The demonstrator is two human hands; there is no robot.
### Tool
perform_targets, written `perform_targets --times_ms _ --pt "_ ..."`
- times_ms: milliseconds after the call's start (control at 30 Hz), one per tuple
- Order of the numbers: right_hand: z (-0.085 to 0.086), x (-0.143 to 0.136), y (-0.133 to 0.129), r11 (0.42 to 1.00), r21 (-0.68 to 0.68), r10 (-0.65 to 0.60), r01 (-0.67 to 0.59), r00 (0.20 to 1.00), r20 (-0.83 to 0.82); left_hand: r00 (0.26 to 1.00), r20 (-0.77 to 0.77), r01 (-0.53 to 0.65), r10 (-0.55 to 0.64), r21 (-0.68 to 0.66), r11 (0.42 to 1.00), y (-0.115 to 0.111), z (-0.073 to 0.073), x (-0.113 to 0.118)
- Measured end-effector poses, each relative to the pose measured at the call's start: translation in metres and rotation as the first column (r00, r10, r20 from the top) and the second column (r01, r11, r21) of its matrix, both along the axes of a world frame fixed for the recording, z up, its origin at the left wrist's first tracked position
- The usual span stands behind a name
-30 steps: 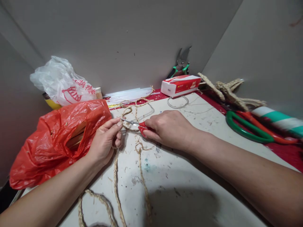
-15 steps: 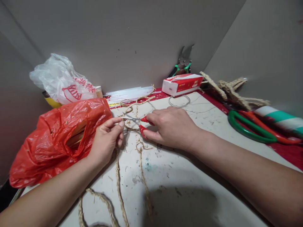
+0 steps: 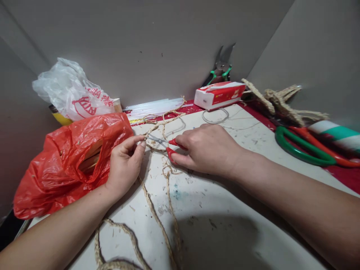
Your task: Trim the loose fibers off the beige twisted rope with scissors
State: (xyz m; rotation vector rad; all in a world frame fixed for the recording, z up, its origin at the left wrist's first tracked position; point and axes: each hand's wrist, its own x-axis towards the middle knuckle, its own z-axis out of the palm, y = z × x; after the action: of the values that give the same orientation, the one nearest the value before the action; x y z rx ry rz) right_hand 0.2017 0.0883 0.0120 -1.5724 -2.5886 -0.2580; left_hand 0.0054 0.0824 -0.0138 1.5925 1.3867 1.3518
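Note:
My right hand [image 3: 206, 148] grips the red handles of a small pair of scissors [image 3: 159, 141], its blades parted and pointing left. At their tips, my left hand [image 3: 126, 161] pinches part of a braided straw rope [image 3: 157, 213] between thumb and forefinger. The blades lie right by the pinched strand; whether they touch it I cannot tell. From under the left hand the rope runs down toward me. A second thin braid [image 3: 170, 198] with a frayed knot lies beside it, and thicker rope loops [image 3: 128, 232] rest near the left forearm.
On the left sit a red plastic bag [image 3: 70, 161] and a white plastic bag [image 3: 81, 93]. Clear sticks [image 3: 157, 108], a red-white tissue pack [image 3: 221, 94], a wire coil [image 3: 215, 116] and pruning shears [image 3: 222, 67] are along the back. Large green-and-orange-handled scissors [image 3: 305, 150] lie right.
The scissor blades look less widely parted than before, still at the left fingertips. The rope below my left hand has swung to the right. The view has shifted slightly.

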Motion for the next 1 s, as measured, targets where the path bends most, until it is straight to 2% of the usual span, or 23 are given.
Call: perform_targets --times_ms 100,200,367,567,700,800,1000 --pt "0.0013 0.0001 0.0004 1.000 -0.001 0.018 -0.018 0.999 0.029 0.999 0.044 -0.006 0.006 -0.002 1.000 -0.0003 0.0003 0.0007" --pt "0.0022 0.0006 0.0014 0.999 -0.008 0.035 -0.034 0.998 0.055 0.997 0.083 0.001 0.004 -0.062 0.998 0.0006 0.0000 0.0006" --pt "0.0017 0.0010 0.0019 0.998 -0.032 0.057 -0.056 0.998 0.030 0.995 0.103 0.002 0.008 -0.099 0.995 0.0011 0.0018 0.0001" --pt "-0.0015 -0.0005 -0.0002 0.999 0.004 -0.032 0.032 0.999 -0.041 0.999 0.041 -0.016 0.020 -0.102 0.995 0.0000 0.0039 0.0018" --pt "-0.0011 -0.0011 -0.0016 1.000 0.019 -0.024 0.025 0.998 -0.050 1.000 0.002 -0.017 0.017 -0.032 0.999 0.0002 0.0019 0.0012" --pt "0.0004 -0.0026 -0.0031 0.999 0.013 -0.029 0.029 0.999 -0.028 0.996 -0.086 -0.012 0.015 0.043 0.999 -0.0012 0.0012 0.0004" --pt "0.0023 -0.0062 -0.0048 0.996 -0.060 -0.067 0.066 0.998 -0.017 0.986 -0.151 -0.050 0.070 0.129 0.990 -0.0040 0.0033 0.0002"
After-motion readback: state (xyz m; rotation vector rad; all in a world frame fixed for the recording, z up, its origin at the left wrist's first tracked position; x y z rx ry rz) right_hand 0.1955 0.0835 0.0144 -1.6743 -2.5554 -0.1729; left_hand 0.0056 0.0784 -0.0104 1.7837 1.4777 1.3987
